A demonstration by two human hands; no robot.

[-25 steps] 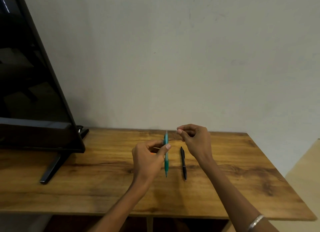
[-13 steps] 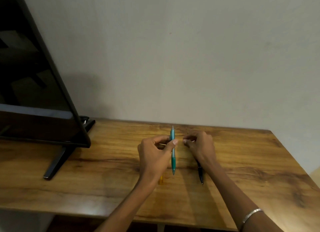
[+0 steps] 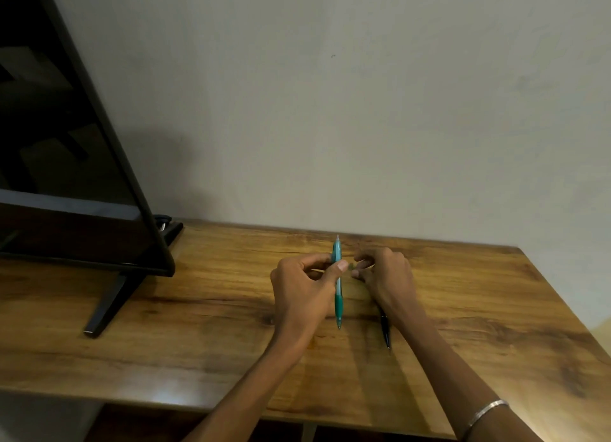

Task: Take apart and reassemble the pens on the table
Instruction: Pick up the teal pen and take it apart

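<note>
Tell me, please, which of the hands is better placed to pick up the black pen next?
The right hand, probably. It hovers directly over the black pen on the table, while the left hand grips the teal pen.

TV (image 3: 66,164) on table (image 3: 198,342) far left; one pen (image 3: 385,332) lies right of hands-held pen (image 3: 338,296).

Bare forearms, silver bangle (image 3: 485,412) (right wrist)
</note>
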